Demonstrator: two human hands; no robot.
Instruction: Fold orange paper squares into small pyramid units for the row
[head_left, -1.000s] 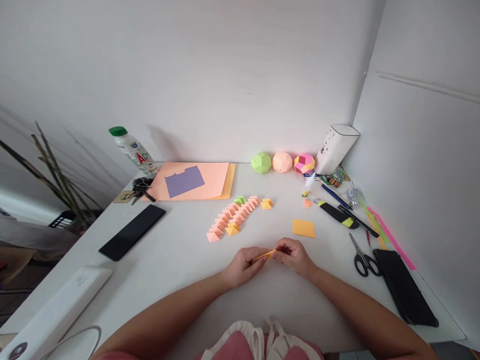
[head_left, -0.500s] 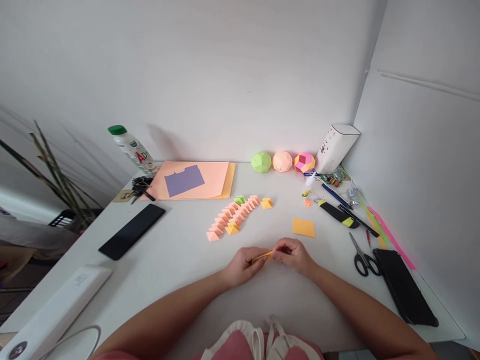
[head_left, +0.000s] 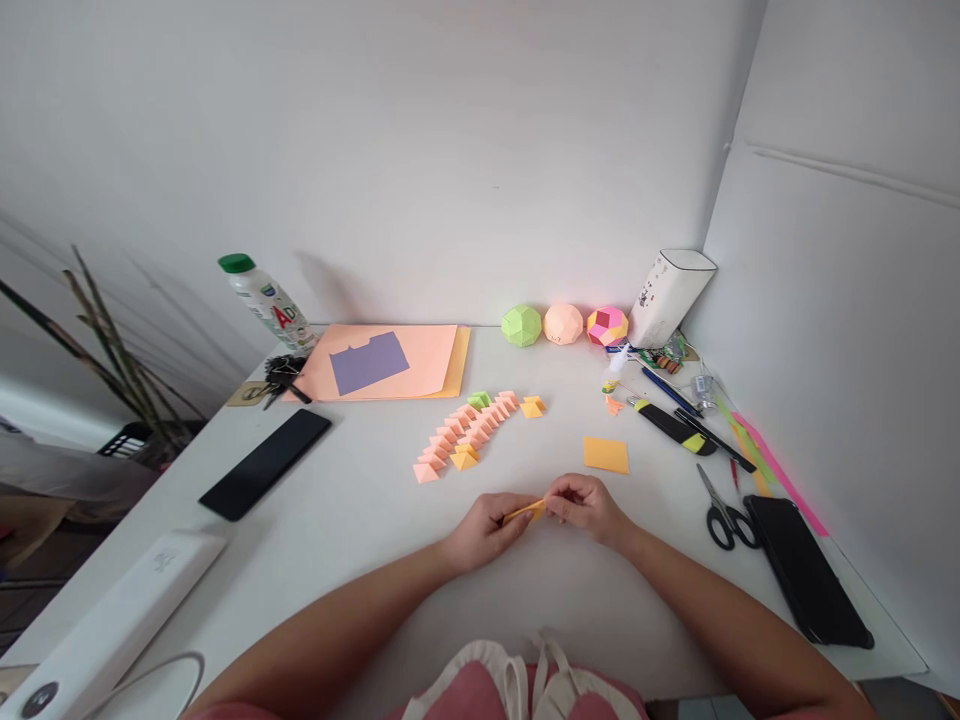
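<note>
Between my two hands is a narrow folded piece of orange paper (head_left: 531,510). My left hand (head_left: 486,532) pinches its left end, and the fingers of my right hand (head_left: 586,505) are closed on its right end. A flat orange paper rectangle (head_left: 606,455) lies just beyond my right hand. Past my left hand, two curved rows of folded peach paper pieces (head_left: 450,435) stand on the table, with green folded pieces (head_left: 478,400) at the far end. One orange folded piece (head_left: 464,456) sits at the near end, and another orange folded piece (head_left: 532,406) stands apart.
Three paper balls (head_left: 563,324) line the wall. Scissors (head_left: 726,515), a utility knife (head_left: 673,427), pens (head_left: 667,388) and a black phone-like case (head_left: 810,570) lie right. Left are a dark phone (head_left: 266,463), a white device (head_left: 142,610), paper sheets (head_left: 427,360) and a bottle (head_left: 270,305).
My hands keep hold of the folded orange paper in nearly the same place. The camera view has shifted very slightly; the things on the table have not moved.
</note>
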